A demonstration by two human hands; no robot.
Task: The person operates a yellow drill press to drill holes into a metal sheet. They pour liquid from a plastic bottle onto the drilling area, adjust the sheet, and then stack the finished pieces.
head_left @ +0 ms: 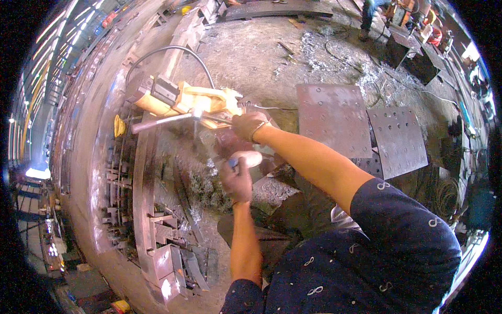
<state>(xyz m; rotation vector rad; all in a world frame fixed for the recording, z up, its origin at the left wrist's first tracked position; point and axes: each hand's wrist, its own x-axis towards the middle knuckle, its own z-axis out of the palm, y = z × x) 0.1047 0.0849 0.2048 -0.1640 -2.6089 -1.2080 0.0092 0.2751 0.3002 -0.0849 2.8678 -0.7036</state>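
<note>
My left hand (238,183) is closed around a small whitish bottle (250,158) with a blue part near the fingers. The bottle lies tilted over a reddish-brown steel piece (230,140). Just beyond it, my right hand (249,126) is closed on a dark rod (218,119) at the near side of a yellow drilling machine (201,98). A thick black cable (175,47) arches over that machine, and a pale metal bar (162,123) sticks out from it to the left. The tool end of the machine is hard to make out in the glare.
Two drilled steel plates, one larger (332,118) and one smaller (400,138), lie to the right. Curly metal shavings (201,189) are heaped left of my left hand. A long steel beam (144,193) runs along the left. Another person's leg (367,18) shows at the far right.
</note>
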